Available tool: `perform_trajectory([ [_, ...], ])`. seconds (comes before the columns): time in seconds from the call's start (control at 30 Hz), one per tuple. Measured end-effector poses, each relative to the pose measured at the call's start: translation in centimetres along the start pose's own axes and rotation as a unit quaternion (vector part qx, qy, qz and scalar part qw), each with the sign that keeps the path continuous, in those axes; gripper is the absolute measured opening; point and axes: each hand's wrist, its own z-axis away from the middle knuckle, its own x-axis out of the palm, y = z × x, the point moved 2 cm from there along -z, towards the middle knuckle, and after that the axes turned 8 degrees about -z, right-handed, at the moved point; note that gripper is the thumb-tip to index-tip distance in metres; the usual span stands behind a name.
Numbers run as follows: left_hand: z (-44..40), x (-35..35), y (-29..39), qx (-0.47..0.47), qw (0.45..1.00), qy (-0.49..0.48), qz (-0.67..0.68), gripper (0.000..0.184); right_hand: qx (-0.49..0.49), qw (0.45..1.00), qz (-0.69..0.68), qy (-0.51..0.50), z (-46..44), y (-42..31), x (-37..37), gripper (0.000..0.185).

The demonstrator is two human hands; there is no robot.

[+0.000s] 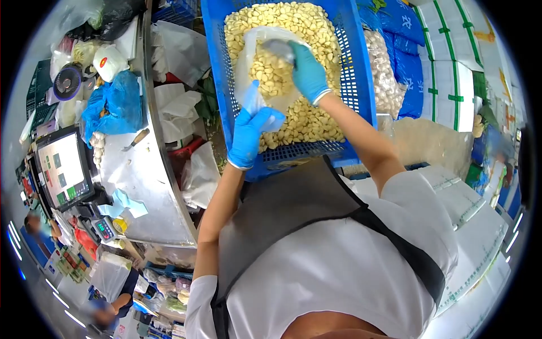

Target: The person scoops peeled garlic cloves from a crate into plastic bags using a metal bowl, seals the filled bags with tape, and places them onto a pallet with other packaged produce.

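My left hand, in a blue glove, is closed on the near edge of a clear plastic bag. The bag's mouth stands open over a blue crate full of pale peeled garlic cloves, and more cloves show inside the bag. My right hand, gloved in teal, grips a grey metal scoop at the bag's opening. Motion blurs the scoop, and its handle is hidden by the fingers.
Left of the crate is a metal counter with a knife, a screen and a fan. White bags hang between counter and crate. Blue sacks and white boxes stand right. Other people are at lower left.
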Motion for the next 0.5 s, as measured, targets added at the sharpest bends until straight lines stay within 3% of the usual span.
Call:
perform_trajectory([
  [0.03, 0.1, 0.1, 0.2, -0.002, 1.0, 0.002, 0.012, 0.066, -0.032, 0.998, 0.021, -0.055, 0.2, -0.8, 0.3, 0.053],
  [0.13, 0.2, -0.7, 0.0, -0.004, 0.999, 0.038, 0.036, 0.06, 0.01, 0.998, 0.036, 0.048, 0.1, -1.2, -2.7, 0.053],
  [0.17, 0.1, -1.3, -1.1, -0.004, 0.998, 0.057, 0.039, 0.058, 0.054, 0.994, -0.038, 0.083, -0.4, -0.6, -4.5, 0.053],
  [0.2, 0.0, -1.8, -1.9, -0.002, 0.996, 0.074, 0.042, 0.056, -0.017, 0.991, 0.054, 0.124, -0.9, 0.2, -6.5, 0.048],
  [0.27, 0.1, -2.2, -2.8, 0.024, 0.996, 0.072, 0.044, 0.053, 0.148, 0.968, 0.178, -0.096, -1.0, 3.7, -8.4, 0.052],
  [0.33, 0.6, -1.9, -2.8, 0.045, 0.995, 0.073, 0.05, 0.05, 0.04, 0.933, 0.283, -0.218, -1.1, 2.8, -8.5, 0.071],
  [0.37, 0.9, -1.8, -2.7, 0.054, 0.994, 0.075, 0.055, 0.05, 0.062, 0.928, 0.304, -0.209, -1.1, 2.4, -8.1, 0.087],
  [0.47, 1.5, -1.4, -3.3, 0.045, 0.997, 0.054, 0.044, 0.047, 0.001, 0.994, 0.01, -0.11, -3.5, 5.5, -2.7, 0.096],
  [0.5, 1.7, -1.6, -3.5, 0.025, 0.996, 0.044, 0.078, 0.046, 0.045, 0.994, -0.01, -0.1, -4.4, 6.5, -0.1, 0.098],
])
